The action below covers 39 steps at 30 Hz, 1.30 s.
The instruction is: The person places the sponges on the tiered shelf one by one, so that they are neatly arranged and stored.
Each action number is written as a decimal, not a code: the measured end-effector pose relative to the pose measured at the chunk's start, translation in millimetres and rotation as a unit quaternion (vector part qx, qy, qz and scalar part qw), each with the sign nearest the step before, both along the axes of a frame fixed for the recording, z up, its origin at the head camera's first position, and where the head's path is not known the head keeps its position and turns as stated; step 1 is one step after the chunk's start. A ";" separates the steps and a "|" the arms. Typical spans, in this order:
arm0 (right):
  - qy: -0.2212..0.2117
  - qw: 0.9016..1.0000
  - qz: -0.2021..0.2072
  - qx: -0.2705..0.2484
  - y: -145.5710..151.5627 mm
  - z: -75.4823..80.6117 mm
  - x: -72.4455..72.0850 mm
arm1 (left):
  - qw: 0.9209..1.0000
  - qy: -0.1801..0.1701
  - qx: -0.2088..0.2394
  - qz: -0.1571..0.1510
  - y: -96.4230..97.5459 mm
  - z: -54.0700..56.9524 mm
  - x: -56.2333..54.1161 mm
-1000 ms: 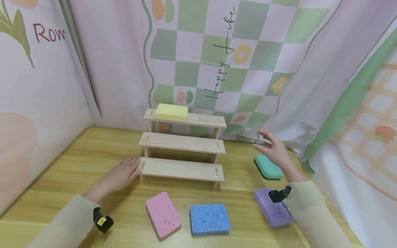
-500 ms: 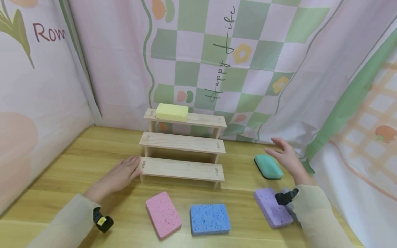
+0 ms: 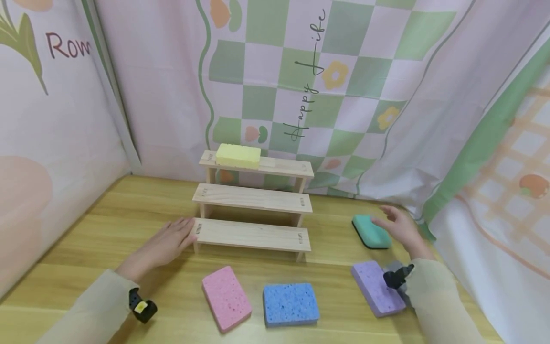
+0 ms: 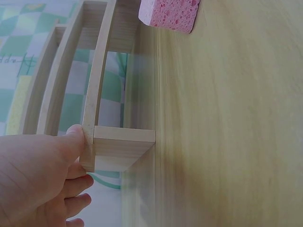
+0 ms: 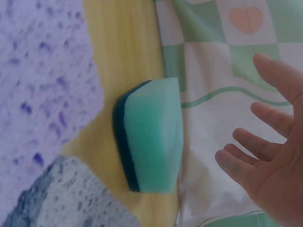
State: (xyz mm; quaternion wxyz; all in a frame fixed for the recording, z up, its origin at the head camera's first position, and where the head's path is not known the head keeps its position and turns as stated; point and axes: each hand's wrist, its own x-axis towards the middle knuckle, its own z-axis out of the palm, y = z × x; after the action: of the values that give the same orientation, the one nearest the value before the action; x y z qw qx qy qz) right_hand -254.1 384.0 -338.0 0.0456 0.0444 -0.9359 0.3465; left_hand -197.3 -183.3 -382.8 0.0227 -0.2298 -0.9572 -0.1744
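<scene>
A three-tier wooden step shelf [image 3: 253,234] stands near the back curtain, a yellow sponge [image 3: 238,156] on the left of its top tier. At the lowest tier's left end, my left hand [image 3: 169,241] holds the board, thumb at its edge in the left wrist view and the other fingers past its end. My right hand [image 3: 401,229] hovers with spread fingers, holding nothing, just right of a teal sponge [image 3: 373,232] with a dark scouring layer [image 5: 124,142]. A purple sponge [image 3: 375,289] lies nearer me, beside a grey speckled sponge [image 5: 75,198] mostly hidden by my right wrist.
On the wooden table [image 3: 172,315], a pink sponge [image 3: 226,298] and a blue sponge [image 3: 290,304] lie in front of the shelf. Printed curtains [image 3: 167,95] enclose the back and both sides.
My right hand has moved rightward and then down toward the teal sponge's right side. The left hand, the shelf and the sponges have stayed where they were.
</scene>
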 end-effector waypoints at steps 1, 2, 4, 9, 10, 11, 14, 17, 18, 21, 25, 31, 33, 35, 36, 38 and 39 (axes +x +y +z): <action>-0.009 1.000 0.005 -0.001 1.8 -2.4 -0.8 | 1.000 -0.001 0.000 0.000 0.0 -0.1 -0.1; -0.021 1.000 0.009 -0.003 3.4 -4.4 -1.4 | 1.000 -0.001 0.001 0.000 0.1 -0.2 -0.1; -0.048 0.999 0.017 -0.004 5.3 -7.4 -1.3 | 1.000 -0.001 0.001 -0.001 0.1 -0.1 -0.1; -0.097 0.995 0.021 0.010 6.6 -11.4 1.4 | 1.000 0.000 0.002 -0.003 0.0 0.4 0.1; -0.103 0.994 0.021 0.014 6.7 -12.1 1.8 | 1.000 0.001 0.002 -0.003 -0.1 0.4 0.0; -0.110 0.994 0.023 0.017 6.7 -12.7 2.2 | 1.000 0.002 0.002 -0.003 -0.2 0.4 -0.1; -0.125 0.991 0.029 0.035 7.1 -14.4 2.4 | 1.000 0.003 0.003 -0.004 -0.4 0.2 -0.2; -0.139 0.988 0.031 0.061 6.8 -15.8 1.9 | 1.000 0.004 0.003 -0.005 -0.7 -0.1 -0.2; -0.140 0.987 0.031 0.071 6.3 -16.0 1.7 | 1.000 0.004 0.002 -0.005 -0.8 -0.2 -0.2; -0.148 0.984 0.031 0.090 4.7 -16.2 1.5 | 1.000 0.003 0.002 -0.005 -1.1 -0.6 -0.2; -0.161 0.982 0.030 0.097 2.6 -15.8 1.9 | 1.000 0.004 0.004 -0.005 -1.3 -0.6 0.0; -0.186 0.978 0.024 0.093 2.2 -16.4 -1.1 | 1.000 0.000 0.008 -0.005 -0.8 0.4 0.6; -0.193 0.977 0.021 0.089 2.5 -16.5 -2.4 | 1.000 0.001 0.009 -0.005 -0.7 0.5 0.6; -0.192 0.977 0.020 0.090 2.8 -17.0 -3.0 | 1.000 0.002 0.008 -0.005 -0.9 0.3 0.3; -0.190 0.977 0.020 0.093 2.8 -17.4 -3.2 | 1.000 0.002 0.008 -0.005 -0.9 0.4 0.3; -0.185 0.978 0.022 0.098 2.8 -18.1 -3.2 | 1.000 0.003 0.006 -0.005 -0.9 0.5 0.2; -0.182 0.978 0.023 0.101 2.5 -18.2 -3.0 | 1.000 0.004 0.005 -0.005 -0.9 0.6 0.1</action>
State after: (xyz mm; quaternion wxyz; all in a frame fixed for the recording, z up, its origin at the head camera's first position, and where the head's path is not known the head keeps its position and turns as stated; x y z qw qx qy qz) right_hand -257.1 386.5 -356.2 -0.1382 0.0060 -0.9573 0.2539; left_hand -197.2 -184.2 -382.2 0.0264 -0.2354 -0.9550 -0.1785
